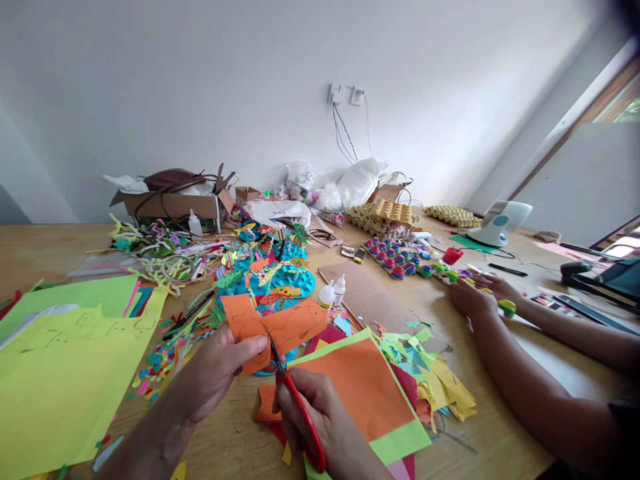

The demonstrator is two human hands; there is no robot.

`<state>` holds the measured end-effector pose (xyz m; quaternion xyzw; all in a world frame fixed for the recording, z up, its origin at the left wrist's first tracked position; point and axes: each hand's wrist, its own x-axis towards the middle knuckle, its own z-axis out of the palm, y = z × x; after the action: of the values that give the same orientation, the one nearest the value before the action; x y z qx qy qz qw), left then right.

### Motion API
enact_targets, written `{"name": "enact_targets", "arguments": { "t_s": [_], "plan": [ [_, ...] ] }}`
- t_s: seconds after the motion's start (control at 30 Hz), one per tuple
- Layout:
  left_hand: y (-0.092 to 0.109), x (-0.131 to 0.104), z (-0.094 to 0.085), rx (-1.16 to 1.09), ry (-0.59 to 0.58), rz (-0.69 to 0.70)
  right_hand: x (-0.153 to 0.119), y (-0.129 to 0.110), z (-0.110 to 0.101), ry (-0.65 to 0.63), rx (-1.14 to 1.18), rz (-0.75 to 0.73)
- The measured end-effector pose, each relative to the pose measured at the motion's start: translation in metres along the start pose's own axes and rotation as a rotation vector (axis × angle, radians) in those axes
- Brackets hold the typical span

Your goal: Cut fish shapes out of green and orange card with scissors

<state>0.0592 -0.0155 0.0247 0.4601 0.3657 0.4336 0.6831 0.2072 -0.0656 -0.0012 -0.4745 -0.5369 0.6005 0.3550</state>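
Note:
My left hand (220, 363) pinches a strip of orange paper (295, 325) that has pencil outlines drawn on it, a star and what looks like a fish. My right hand (313, 407) is wrapped around red-handled scissors (303, 417), whose dark blades bite into the lower edge of the strip, close to my left thumb. Beneath my right hand lies a larger orange sheet (363, 380) on top of green and dark red sheets. Behind the strip stands a blue tray-like piece (300, 283) covered with colourful paper fish.
Two white glue bottles (339, 290) stand beyond my hands. Yellow sheets with drawings (75, 393) lie at left, paper scraps (445, 387) at right. A co-worker's hands (475, 297) handle painted egg-carton pieces (400, 260). A filled cardboard box (175, 208) sits by the wall.

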Motion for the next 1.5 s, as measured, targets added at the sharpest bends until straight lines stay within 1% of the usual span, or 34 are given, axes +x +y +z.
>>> {"name": "enact_targets", "arguments": {
  "t_s": [0.1,0.27,0.37,0.57,0.73,0.87,1.1,1.23,1.4,1.5],
  "plan": [
    [0.0,0.0,0.002,-0.007,-0.016,0.011,0.0,0.0,0.002,0.015,0.037,0.026],
    [-0.002,0.001,0.002,-0.022,-0.035,-0.017,-0.001,0.004,0.003,0.014,0.121,0.022],
    [-0.003,0.001,0.002,-0.014,-0.035,-0.018,-0.002,0.005,0.003,0.036,0.106,0.023],
    [-0.003,0.001,0.001,-0.018,-0.033,-0.018,-0.001,0.006,0.002,0.061,0.047,-0.035],
    [-0.004,0.0,0.003,-0.003,-0.02,-0.027,0.001,0.012,0.002,0.017,0.103,-0.023],
    [-0.005,0.001,0.003,-0.011,-0.026,-0.016,0.003,0.014,0.002,0.035,0.082,-0.006],
    [-0.008,0.003,0.003,-0.01,-0.026,0.003,0.002,0.013,0.006,0.054,0.144,0.007],
    [-0.009,0.002,0.003,-0.01,-0.019,0.003,0.003,0.016,0.007,0.048,0.167,-0.005],
    [-0.009,0.002,0.003,0.005,-0.028,0.018,0.005,0.021,0.007,0.031,0.18,-0.061],
    [-0.008,0.003,0.005,0.004,-0.031,0.033,0.005,0.022,0.008,0.044,0.181,-0.057]
  ]
}}
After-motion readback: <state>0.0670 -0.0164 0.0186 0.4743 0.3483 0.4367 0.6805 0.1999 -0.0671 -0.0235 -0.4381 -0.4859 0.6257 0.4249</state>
